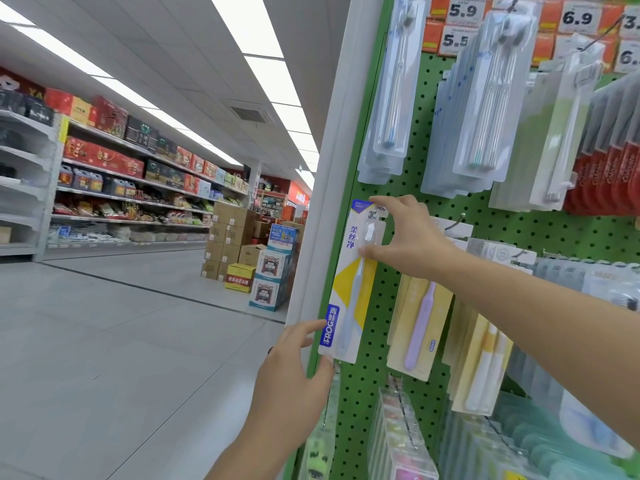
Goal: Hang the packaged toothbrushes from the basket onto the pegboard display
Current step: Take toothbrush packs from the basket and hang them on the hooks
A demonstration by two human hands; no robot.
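Right hand (408, 237) pinched white-yellow carded toothbrush pack (353, 282) at green pegboard (374, 393) hook; left hand (294, 372) gripped bottom corner. Next, likely: seat hole, release.

Store aisle, left side: long shelving (131, 174) stocked with red gift boxes (104, 155), dark bottles and snack packets. Far end: stacked cardboard cartons (228, 233), one yellow carton (239, 277), a blue-and-white boxed display (273, 271). Floor (104, 341): pale grey tile. Ceiling: rows of light panels (263, 74), one air vent (251, 114). Orange price tags (464, 10) up top at right.
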